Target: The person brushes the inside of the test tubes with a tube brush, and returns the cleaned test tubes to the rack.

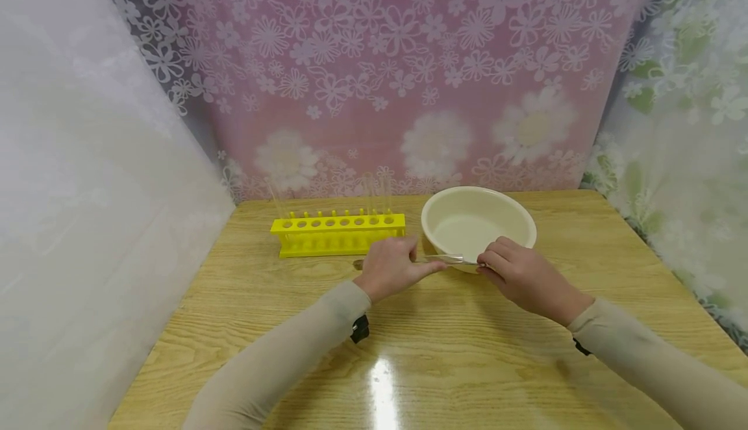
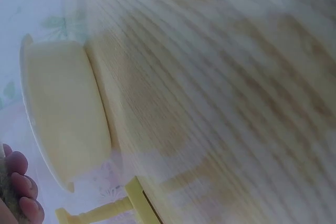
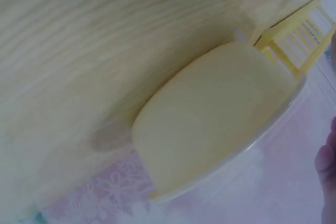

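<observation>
My left hand [image 1: 390, 267] grips a clear glass test tube [image 1: 439, 258] lying nearly level, its open mouth toward the right. Brown, bristly matter, apparently the head of a test tube brush [image 2: 9, 192], shows within that grip in the left wrist view. At the tube's mouth, my right hand [image 1: 523, 280] pinches the thin handle; its fingers hide the handle's end. Both hands are in front of a cream basin [image 1: 467, 225], with the tube's mouth overlapping its near rim. In the right wrist view only some fingertips [image 3: 325, 157] appear at the edge.
Left of the basin stands a yellow test tube rack [image 1: 339, 248], with one glass tube [image 1: 277, 197] leaning at its left end and two upright tubes [image 1: 386, 195] at its right end. A floral curtain [image 1: 374, 92] hangs behind the wooden table [image 1: 467, 365].
</observation>
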The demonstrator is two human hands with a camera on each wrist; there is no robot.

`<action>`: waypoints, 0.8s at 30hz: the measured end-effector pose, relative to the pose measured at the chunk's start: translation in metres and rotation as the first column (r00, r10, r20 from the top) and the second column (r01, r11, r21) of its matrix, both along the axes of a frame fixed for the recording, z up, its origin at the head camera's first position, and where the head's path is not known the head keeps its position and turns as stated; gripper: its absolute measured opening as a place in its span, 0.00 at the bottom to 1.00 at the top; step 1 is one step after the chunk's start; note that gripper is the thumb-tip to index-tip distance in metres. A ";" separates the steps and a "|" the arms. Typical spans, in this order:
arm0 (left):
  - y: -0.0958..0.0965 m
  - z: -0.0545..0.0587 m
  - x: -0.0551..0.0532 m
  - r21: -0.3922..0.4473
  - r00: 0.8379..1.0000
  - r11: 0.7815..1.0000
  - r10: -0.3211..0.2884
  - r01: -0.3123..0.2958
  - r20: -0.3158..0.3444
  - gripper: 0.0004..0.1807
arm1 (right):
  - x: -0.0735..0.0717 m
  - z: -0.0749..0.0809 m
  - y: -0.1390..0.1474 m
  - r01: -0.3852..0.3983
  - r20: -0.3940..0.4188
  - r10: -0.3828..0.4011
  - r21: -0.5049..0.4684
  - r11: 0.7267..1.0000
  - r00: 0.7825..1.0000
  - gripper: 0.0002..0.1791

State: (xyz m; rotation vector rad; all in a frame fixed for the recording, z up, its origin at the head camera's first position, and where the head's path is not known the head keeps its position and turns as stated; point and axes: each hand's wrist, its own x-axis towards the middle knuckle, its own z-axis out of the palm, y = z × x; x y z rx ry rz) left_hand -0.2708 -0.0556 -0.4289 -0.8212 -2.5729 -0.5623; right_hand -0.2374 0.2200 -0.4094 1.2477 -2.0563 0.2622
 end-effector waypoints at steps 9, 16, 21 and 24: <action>0.002 -0.001 0.000 0.030 1.000 0.999 -0.010 0.010 0.014 0.30 | -0.006 0.005 0.003 -0.050 -0.138 0.056 0.041 0.998 0.989 0.20; 0.002 -0.001 0.000 0.023 1.000 1.000 -0.008 0.008 0.004 0.31 | 0.001 0.007 0.003 0.006 0.246 0.011 -0.065 0.998 0.969 0.15; 0.002 -0.002 0.000 0.015 0.999 1.000 -0.021 0.022 -0.039 0.31 | 0.005 0.007 0.002 0.145 0.660 0.022 -0.198 0.969 0.751 0.10; 0.003 -0.002 0.000 -0.001 0.998 1.000 -0.022 0.022 -0.064 0.31 | 0.005 0.010 0.001 0.249 0.849 0.076 -0.238 0.939 0.523 0.12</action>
